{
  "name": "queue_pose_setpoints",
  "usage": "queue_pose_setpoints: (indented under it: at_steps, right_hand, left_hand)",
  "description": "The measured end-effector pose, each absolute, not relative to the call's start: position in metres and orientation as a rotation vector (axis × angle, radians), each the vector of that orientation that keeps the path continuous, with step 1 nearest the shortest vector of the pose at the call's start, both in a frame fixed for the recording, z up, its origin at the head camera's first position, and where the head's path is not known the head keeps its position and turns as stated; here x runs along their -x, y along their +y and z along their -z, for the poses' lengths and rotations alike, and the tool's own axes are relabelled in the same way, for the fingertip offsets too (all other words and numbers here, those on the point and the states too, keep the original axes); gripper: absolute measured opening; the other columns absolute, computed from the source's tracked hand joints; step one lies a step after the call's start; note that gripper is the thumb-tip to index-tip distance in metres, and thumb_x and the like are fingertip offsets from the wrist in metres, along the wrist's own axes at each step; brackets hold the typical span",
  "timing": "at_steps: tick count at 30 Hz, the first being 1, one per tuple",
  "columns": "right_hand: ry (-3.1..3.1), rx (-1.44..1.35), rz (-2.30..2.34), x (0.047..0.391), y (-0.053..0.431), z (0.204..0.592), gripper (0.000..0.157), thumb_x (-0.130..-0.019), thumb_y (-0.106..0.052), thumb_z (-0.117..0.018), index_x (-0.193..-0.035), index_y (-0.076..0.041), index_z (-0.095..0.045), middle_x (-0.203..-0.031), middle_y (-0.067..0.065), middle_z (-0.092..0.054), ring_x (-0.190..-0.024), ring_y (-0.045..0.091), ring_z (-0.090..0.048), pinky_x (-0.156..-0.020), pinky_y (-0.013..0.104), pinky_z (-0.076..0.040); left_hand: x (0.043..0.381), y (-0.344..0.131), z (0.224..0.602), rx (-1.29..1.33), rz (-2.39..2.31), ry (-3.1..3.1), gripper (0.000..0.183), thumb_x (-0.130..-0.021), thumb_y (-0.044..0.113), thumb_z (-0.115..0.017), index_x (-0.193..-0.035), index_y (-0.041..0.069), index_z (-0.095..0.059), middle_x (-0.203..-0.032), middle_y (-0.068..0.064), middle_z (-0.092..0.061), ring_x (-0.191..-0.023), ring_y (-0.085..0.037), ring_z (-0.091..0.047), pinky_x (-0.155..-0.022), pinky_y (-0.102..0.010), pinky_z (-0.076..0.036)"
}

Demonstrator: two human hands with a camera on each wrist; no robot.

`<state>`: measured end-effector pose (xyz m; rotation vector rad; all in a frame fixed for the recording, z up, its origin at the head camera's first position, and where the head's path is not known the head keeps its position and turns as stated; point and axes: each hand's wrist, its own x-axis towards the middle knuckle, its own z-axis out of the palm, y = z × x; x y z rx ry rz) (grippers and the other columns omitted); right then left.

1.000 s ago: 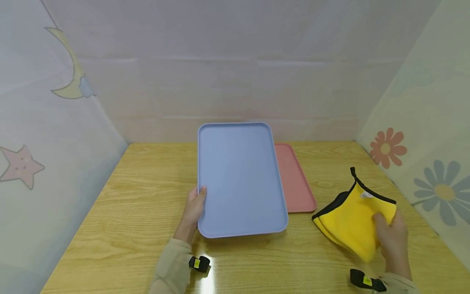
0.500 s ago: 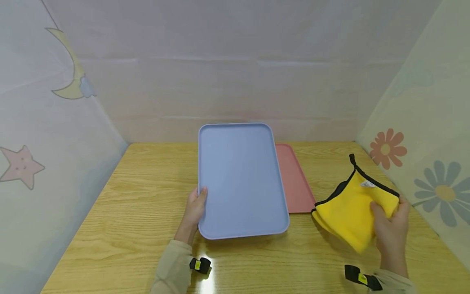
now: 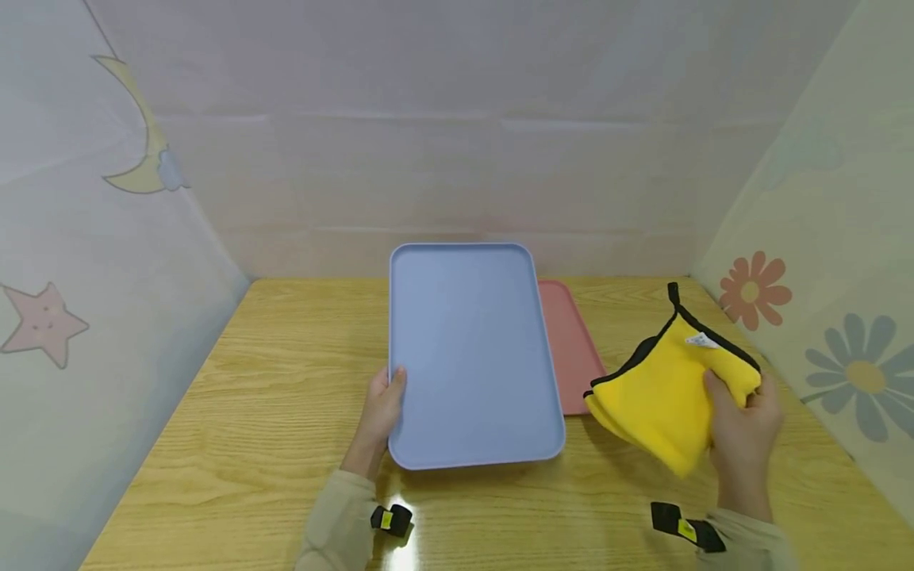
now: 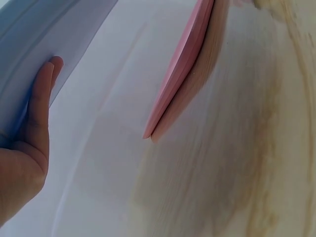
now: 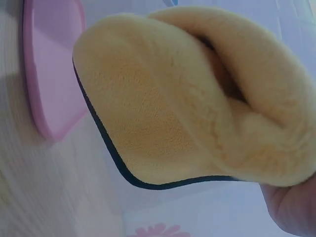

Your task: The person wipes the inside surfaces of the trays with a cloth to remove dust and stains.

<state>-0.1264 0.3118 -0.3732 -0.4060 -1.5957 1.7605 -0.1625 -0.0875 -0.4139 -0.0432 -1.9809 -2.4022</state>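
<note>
My left hand (image 3: 378, 408) grips a light blue tray (image 3: 471, 357) by its left edge, thumb over the rim. The tray is raised off the table and tilted toward me. In the left wrist view, fingers (image 4: 38, 106) lie against the tray's underside (image 4: 64, 54). My right hand (image 3: 743, 432) pinches a yellow cloth (image 3: 657, 388) with black edging, a hanging loop and a white label. The cloth hangs folded in the air, right of the blue tray. In the right wrist view, the fluffy cloth (image 5: 148, 108) hides most of the hand.
A pink tray (image 3: 571, 349) lies on the wooden table (image 3: 286, 373), partly covered from view by the blue tray. White cloth walls (image 3: 457, 159) with printed star, moon and flowers stand at the back and both sides.
My right hand has carried the yellow cloth left and a little up, toward the blue tray. The blue tray has shifted very slightly right and down in view, still in my left hand.
</note>
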Motion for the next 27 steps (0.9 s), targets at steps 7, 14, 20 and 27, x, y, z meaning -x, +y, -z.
queue_pose_setpoints:
  at_steps: [7, 14, 20, 27]
  right_hand:
    - [-1.663, 0.272, -1.576, 0.127, 0.279, 0.345, 0.013, -0.079, 0.001, -0.064, -0.089, -0.007, -0.059, -0.079, 0.003, -0.052, -0.064, 0.009, -0.05, -0.055, 0.012, -0.042]
    - [-1.774, 0.256, -1.326, 0.137, 0.25, 0.315, 0.017, -0.081, -0.004, -0.062, -0.084, -0.019, -0.055, -0.073, -0.004, -0.05, -0.06, 0.009, -0.046, -0.055, 0.015, -0.038]
    - [-1.885, 0.172, -1.163, 0.149, 0.226, 0.301, 0.013, -0.081, -0.007, -0.062, -0.086, 0.002, -0.054, -0.067, -0.01, -0.046, -0.055, 0.005, -0.042, -0.05, 0.014, -0.035]
    - [-1.948, 0.046, -1.095, 0.164, 0.198, 0.291, 0.017, -0.081, -0.005, -0.06, -0.09, 0.009, -0.056, -0.068, 0.002, -0.049, -0.056, 0.007, -0.042, -0.051, 0.015, -0.034]
  left_hand:
    - [0.161, -0.084, 0.411, 0.046, 2.408, -1.989, 0.035, -0.097, 0.009, -0.03, -0.12, -0.017, -0.038, -0.085, -0.009, -0.058, -0.072, -0.011, -0.056, -0.066, -0.027, -0.046]
    - [0.159, -0.079, 0.413, 0.076, 2.44, -1.97, 0.034, -0.097, 0.009, -0.03, -0.119, -0.016, -0.039, -0.082, -0.006, -0.057, -0.07, -0.011, -0.056, -0.064, -0.027, -0.046]
    - [0.156, -0.074, 0.413, 0.101, 2.422, -2.005, 0.034, -0.097, 0.009, -0.03, -0.117, -0.017, -0.039, -0.08, -0.006, -0.056, -0.07, -0.012, -0.055, -0.064, -0.027, -0.046]
    - [0.155, -0.071, 0.412, 0.104, 2.397, -2.032, 0.034, -0.098, 0.009, -0.03, -0.119, -0.016, -0.038, -0.084, -0.01, -0.056, -0.072, -0.012, -0.055, -0.066, -0.028, -0.045]
